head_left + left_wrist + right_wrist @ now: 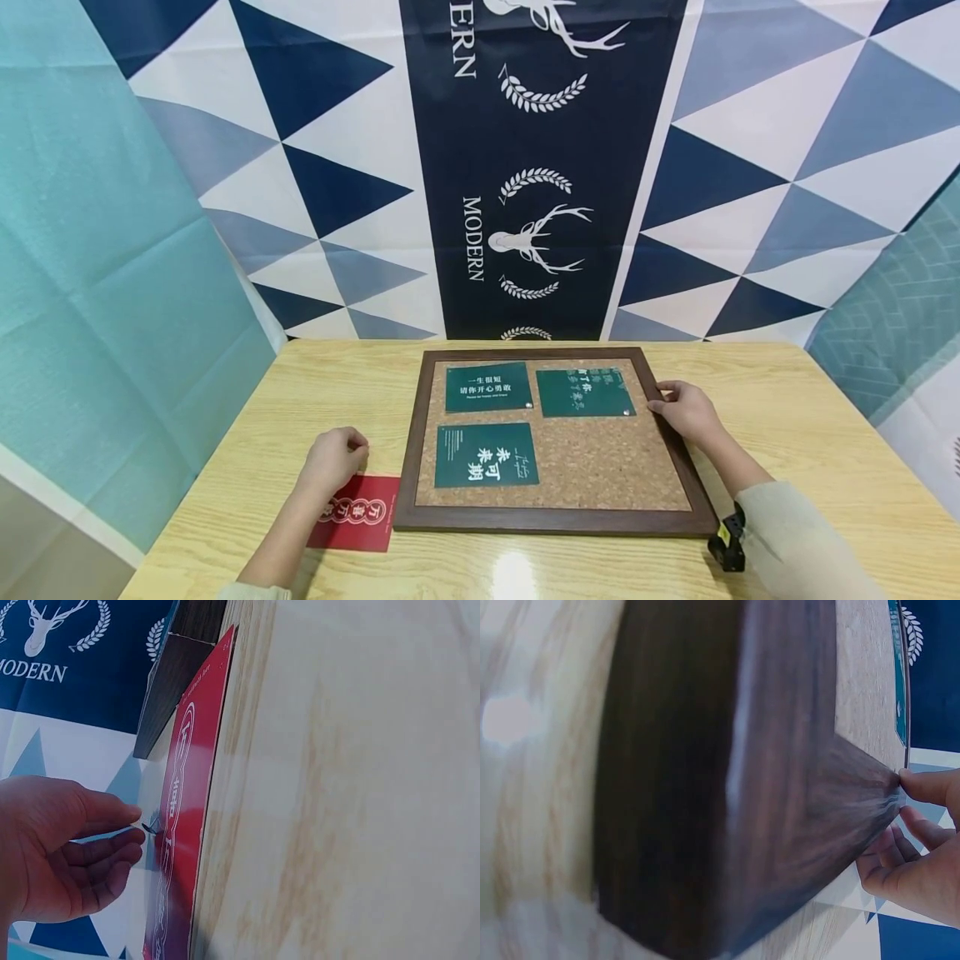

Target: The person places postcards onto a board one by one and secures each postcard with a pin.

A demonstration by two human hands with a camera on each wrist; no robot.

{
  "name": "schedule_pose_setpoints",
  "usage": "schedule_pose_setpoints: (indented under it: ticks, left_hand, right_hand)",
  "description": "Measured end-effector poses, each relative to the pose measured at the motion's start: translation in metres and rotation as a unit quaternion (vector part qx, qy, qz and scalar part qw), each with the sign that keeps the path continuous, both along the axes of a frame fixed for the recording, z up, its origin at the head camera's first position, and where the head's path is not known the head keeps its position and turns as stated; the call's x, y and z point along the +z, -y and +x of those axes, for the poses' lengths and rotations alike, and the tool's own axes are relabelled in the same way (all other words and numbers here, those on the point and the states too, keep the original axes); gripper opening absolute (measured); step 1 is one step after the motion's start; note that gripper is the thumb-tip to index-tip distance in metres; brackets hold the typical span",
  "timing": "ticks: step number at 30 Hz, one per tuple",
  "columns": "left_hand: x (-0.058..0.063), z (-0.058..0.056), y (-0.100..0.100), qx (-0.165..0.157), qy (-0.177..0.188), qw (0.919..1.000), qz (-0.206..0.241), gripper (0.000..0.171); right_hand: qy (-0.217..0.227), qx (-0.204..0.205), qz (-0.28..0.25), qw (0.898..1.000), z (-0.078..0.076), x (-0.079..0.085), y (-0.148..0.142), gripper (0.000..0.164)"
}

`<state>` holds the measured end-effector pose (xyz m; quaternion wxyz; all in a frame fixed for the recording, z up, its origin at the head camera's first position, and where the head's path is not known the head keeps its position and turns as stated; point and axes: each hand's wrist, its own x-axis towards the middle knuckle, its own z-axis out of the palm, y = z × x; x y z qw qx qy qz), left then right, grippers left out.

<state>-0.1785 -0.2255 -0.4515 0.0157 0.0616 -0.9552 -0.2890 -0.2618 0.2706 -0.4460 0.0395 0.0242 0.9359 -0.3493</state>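
The right grip [686,411] pinches the board [607,462] on the tabletop [795,400]; a tug could skid it. Whether the left grip [333,458], by the red card [360,533], holds the tiny item [152,826], I cannot tell; a loose pinch could drop it.

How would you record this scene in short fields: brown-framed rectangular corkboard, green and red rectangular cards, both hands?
Board: brown-framed rectangular corkboard on pale wood-grain table
On cork: three rectangular green cards, two upper, one lower left
Beside board's left: rectangular red card
Left hand: near red card; tiny object by fingertips, grip unclear
Right hand: grips frame's right side
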Motion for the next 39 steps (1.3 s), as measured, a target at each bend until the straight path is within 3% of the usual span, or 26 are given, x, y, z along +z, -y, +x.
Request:
schedule_pose_setpoints:
  ticks: [10, 18, 31, 39]
  left_hand:
    - [-0.0016, -0.0011, 0.0006, 0.011, -0.02, 0.9989, 0.042, 0.022]
    - [-0.0035, -0.0023, 0.0018, 0.002, -0.033, 0.9987, 0.04, 0.016]
    - [-0.0039, -0.0015, 0.0024, -0.004, -0.031, 0.9981, 0.053, 0.021]
    - [-0.0036, -0.0016, 0.0021, -0.001, -0.02, 0.9975, 0.068, 0.015]
  right_hand:
    - [0.003, 0.0, 0.001, 1.0, -0.0001, 0.0011, 0.0004, 0.05]
    - [-0.001, 0.001, 0.0, 1.0, -0.0005, 0.0006, 0.0, 0.05]
    - [0.001, -0.002, 0.0, 1.0, -0.0003, -0.0003, 0.0005, 0.05]
    - [0.001, -0.004, 0.001, 1.0, -0.0005, -0.0001, 0.0008, 0.05]
